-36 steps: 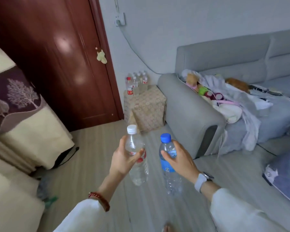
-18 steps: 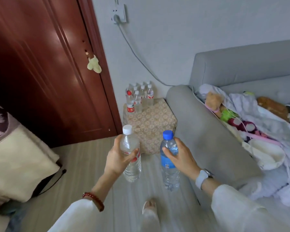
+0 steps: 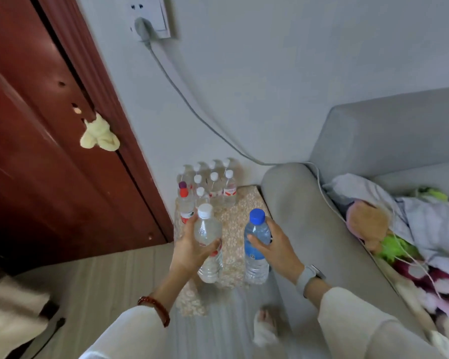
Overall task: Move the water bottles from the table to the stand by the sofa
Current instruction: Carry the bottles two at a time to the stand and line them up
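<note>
Standing upright, caps up: both held bottles (image 3: 208, 239)

Soft, even daylight, dull sheen on the red-brown door (image 3: 31, 156), faint shadow under the wall socket (image 3: 151, 19), motion blur over the whole frame, strongest at the lower corners farthest from the door, wide-angle bending of the door edge

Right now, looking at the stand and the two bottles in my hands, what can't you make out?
All from the head view:
- Stand: its near top is covered by both bottles and hands.
- White-cap bottle: the left hand wraps its label.
- Blue-cap bottle: label print is too small to read; the right hand hides its side.
- Back-row bottles: overlapping, so the count is unclear.
</note>
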### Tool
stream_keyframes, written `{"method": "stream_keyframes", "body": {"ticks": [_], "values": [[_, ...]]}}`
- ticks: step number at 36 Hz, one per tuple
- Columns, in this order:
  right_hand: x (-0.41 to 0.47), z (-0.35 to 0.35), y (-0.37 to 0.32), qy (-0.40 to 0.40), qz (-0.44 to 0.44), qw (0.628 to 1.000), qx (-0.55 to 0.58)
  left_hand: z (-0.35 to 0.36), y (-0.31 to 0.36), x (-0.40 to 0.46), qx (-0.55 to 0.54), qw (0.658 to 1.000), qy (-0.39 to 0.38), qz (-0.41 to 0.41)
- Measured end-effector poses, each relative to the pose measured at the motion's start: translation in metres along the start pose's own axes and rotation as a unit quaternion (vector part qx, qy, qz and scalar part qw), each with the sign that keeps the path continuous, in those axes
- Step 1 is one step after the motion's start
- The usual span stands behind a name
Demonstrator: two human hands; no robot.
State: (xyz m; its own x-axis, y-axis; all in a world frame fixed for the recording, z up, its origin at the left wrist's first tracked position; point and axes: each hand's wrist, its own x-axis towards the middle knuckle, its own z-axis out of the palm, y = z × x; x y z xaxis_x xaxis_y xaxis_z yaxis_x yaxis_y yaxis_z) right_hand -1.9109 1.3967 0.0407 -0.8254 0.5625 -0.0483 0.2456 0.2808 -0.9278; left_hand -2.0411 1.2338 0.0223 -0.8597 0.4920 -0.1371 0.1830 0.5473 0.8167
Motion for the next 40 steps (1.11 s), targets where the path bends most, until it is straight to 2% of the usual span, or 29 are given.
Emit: {"method": "stream_keyframes", "body": {"ticks": [7, 11, 15, 20, 30, 34, 40], "values": [[0.14, -0.013, 0.074, -0.058, 0.038, 0.998, -0.008, 0.071, -0.002, 0.122, 0.004, 0.998, 0.021, -0.057], [0.199, -0.012, 0.111, -0.085, 0.063, 0.994, -0.014, 0.109, -0.012, 0.175, 0.039, 0.995, 0.038, -0.081], [0.243, -0.008, 0.139, -0.125, 0.074, 0.989, -0.035, 0.139, -0.025, 0.212, 0.057, 0.994, 0.021, -0.089], [0.277, 0.003, 0.163, -0.172, 0.076, 0.981, -0.057, 0.163, -0.041, 0.242, 0.093, 0.991, 0.014, -0.094], [0.301, 0.031, 0.18, -0.199, 0.083, 0.976, -0.023, 0.178, -0.064, 0.263, 0.075, 0.989, 0.018, -0.125], [0.306, 0.028, 0.178, -0.208, 0.082, 0.973, -0.06, 0.17, -0.059, 0.264, 0.111, 0.99, 0.006, -0.089], [0.307, 0.019, 0.167, -0.184, 0.006, 0.967, -0.177, 0.147, -0.048, 0.266, 0.214, 0.976, 0.022, 0.007]]}}
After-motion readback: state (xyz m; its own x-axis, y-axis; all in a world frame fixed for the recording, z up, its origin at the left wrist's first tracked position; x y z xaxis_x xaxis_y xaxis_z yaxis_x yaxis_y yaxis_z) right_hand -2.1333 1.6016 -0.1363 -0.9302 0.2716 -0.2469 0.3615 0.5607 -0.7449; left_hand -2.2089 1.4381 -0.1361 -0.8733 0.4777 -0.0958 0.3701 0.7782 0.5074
